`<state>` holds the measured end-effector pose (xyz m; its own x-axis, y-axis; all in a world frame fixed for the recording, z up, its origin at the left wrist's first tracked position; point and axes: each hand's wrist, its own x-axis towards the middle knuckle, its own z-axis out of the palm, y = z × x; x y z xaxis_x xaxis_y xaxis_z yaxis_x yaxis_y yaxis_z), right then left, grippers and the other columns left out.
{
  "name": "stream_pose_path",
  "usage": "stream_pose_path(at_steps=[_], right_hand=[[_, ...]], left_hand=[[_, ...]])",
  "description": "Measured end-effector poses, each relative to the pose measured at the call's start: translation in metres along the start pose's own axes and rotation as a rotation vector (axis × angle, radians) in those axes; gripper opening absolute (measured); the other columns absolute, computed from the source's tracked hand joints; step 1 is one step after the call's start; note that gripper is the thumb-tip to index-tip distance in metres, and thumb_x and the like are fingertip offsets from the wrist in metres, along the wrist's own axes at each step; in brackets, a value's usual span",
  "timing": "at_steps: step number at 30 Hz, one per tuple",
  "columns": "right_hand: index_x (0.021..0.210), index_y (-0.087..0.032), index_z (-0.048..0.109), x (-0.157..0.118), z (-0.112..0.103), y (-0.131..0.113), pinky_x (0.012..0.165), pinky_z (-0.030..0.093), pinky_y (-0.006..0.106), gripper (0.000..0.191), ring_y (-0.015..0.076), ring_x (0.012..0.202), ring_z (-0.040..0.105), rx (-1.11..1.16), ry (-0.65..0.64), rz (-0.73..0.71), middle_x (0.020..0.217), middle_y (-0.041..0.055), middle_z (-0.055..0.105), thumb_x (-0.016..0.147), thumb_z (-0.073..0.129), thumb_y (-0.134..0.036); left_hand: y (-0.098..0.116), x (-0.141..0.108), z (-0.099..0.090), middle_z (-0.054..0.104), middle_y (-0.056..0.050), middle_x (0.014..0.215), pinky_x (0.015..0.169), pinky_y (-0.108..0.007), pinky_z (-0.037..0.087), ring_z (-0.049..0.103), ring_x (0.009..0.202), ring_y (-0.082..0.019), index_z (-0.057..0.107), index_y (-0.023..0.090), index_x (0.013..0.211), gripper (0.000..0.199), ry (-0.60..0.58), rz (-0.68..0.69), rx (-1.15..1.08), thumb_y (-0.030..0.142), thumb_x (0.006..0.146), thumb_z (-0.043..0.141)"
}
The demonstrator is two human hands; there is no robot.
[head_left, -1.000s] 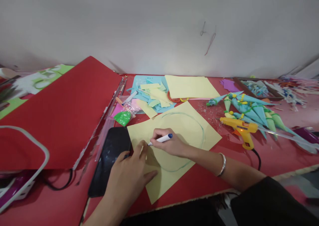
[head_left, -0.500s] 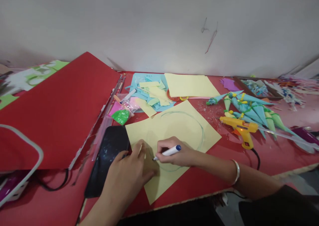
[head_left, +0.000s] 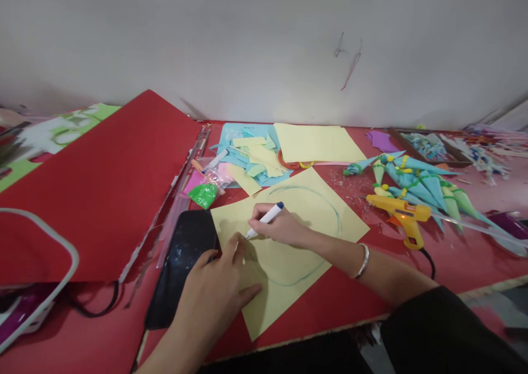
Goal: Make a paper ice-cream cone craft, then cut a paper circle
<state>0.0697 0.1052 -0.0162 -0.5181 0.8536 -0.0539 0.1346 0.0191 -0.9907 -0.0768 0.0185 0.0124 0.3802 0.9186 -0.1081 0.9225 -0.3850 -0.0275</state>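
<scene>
A pale yellow sheet of paper (head_left: 305, 225) lies turned at an angle on the red table, with a large rounded outline drawn on it. My right hand (head_left: 278, 225) grips a white marker (head_left: 266, 220) with a dark blue end, its tip down near the left side of the outline. Spread on the sheet's left part, my left hand (head_left: 220, 280) lies with fingers apart, close to the marker tip. Just left of that hand is a black phone (head_left: 183, 264), partly covered by the fingers.
A yellow glue gun (head_left: 402, 214) with an orange light lies at right, before several blue and green paper cones (head_left: 421, 181). Paper scraps (head_left: 259, 159) and a yellow sheet (head_left: 315, 143) lie behind. At left are a large red sheet (head_left: 103, 192) and a white cable (head_left: 61, 236).
My right hand has moved up and slightly left along the outline with the marker. My left hand stays in place on the sheet. The view has shifted slightly.
</scene>
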Motion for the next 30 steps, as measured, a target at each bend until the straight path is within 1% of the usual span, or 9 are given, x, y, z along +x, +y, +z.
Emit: stream_pose_path(at_steps=[4, 7, 9, 13, 19, 24, 27, 30], right_hand=[[0.059, -0.018, 0.044, 0.000, 0.003, 0.003, 0.046, 0.030, 0.018, 0.016, 0.0064, 0.050, 0.038, -0.074, -0.027, -0.015, 0.052, -0.0068, 0.043, 0.072, 0.054, -0.020], [0.059, -0.018, 0.043, 0.001, 0.001, 0.003, 0.045, 0.029, 0.018, 0.016, 0.0066, 0.050, 0.037, -0.084, -0.044, -0.026, 0.052, -0.0071, 0.042, 0.071, 0.053, -0.021], [0.059, -0.019, 0.042, 0.005, 0.000, 0.004, 0.045, 0.028, 0.019, 0.017, 0.0067, 0.049, 0.036, -0.096, -0.044, -0.060, 0.052, -0.0072, 0.041, 0.071, 0.053, -0.022], [0.058, -0.019, 0.040, 0.016, -0.004, 0.006, 0.046, 0.029, 0.019, 0.020, 0.0071, 0.050, 0.037, -0.114, 0.008, -0.125, 0.052, -0.0070, 0.041, 0.072, 0.052, -0.025], [0.057, -0.019, 0.040, 0.028, -0.013, 0.007, 0.048, 0.031, 0.020, 0.019, 0.0079, 0.052, 0.038, -0.171, 0.070, -0.147, 0.053, -0.0067, 0.041, 0.072, 0.051, -0.025], [0.057, -0.019, 0.040, 0.035, -0.028, 0.009, 0.047, 0.029, 0.020, 0.020, 0.0076, 0.050, 0.037, -0.226, 0.146, -0.174, 0.052, -0.0070, 0.039, 0.073, 0.049, -0.026], [0.057, -0.020, 0.037, 0.037, -0.041, 0.013, 0.046, 0.027, 0.020, 0.022, 0.0073, 0.048, 0.033, -0.244, 0.205, -0.187, 0.050, -0.0079, 0.035, 0.073, 0.050, -0.028], [0.057, -0.020, 0.037, 0.038, -0.054, 0.018, 0.046, 0.026, 0.020, 0.023, 0.0072, 0.048, 0.032, -0.269, 0.266, -0.197, 0.051, -0.0079, 0.035, 0.073, 0.050, -0.029]], left_hand=[[0.000, -0.001, 0.003, 0.052, -0.014, 0.128, 0.078, -0.043, 0.050, 0.066, 0.073, -0.024, 0.058, 0.016, 0.114, 0.041, 0.003, 0.009, -0.004, 0.028, 0.075, 0.054], [0.000, -0.001, 0.004, 0.052, -0.014, 0.128, 0.077, -0.042, 0.050, 0.066, 0.072, -0.024, 0.058, 0.016, 0.113, 0.041, -0.005, 0.008, -0.003, 0.029, 0.075, 0.055], [0.000, -0.001, 0.004, 0.053, -0.014, 0.127, 0.077, -0.042, 0.050, 0.066, 0.070, -0.023, 0.058, 0.016, 0.114, 0.041, -0.006, 0.000, 0.005, 0.029, 0.074, 0.056], [0.000, -0.002, 0.004, 0.053, -0.014, 0.126, 0.076, -0.041, 0.049, 0.066, 0.069, -0.023, 0.059, 0.015, 0.113, 0.042, 0.006, 0.003, 0.018, 0.029, 0.074, 0.057], [-0.001, -0.001, 0.004, 0.052, -0.017, 0.127, 0.075, -0.042, 0.050, 0.066, 0.069, -0.025, 0.059, 0.011, 0.113, 0.044, -0.003, 0.015, 0.022, 0.030, 0.073, 0.058], [-0.002, -0.001, 0.005, 0.052, -0.016, 0.127, 0.076, -0.044, 0.049, 0.066, 0.068, -0.025, 0.059, 0.014, 0.112, 0.042, 0.026, 0.013, -0.033, 0.028, 0.073, 0.058], [-0.002, -0.001, 0.005, 0.052, -0.017, 0.127, 0.076, -0.044, 0.049, 0.066, 0.069, -0.026, 0.060, 0.013, 0.111, 0.041, 0.023, 0.026, -0.021, 0.029, 0.073, 0.058], [-0.003, -0.001, 0.006, 0.052, -0.017, 0.126, 0.074, -0.044, 0.050, 0.066, 0.068, -0.026, 0.060, 0.012, 0.110, 0.041, 0.025, 0.035, -0.012, 0.029, 0.073, 0.058]])
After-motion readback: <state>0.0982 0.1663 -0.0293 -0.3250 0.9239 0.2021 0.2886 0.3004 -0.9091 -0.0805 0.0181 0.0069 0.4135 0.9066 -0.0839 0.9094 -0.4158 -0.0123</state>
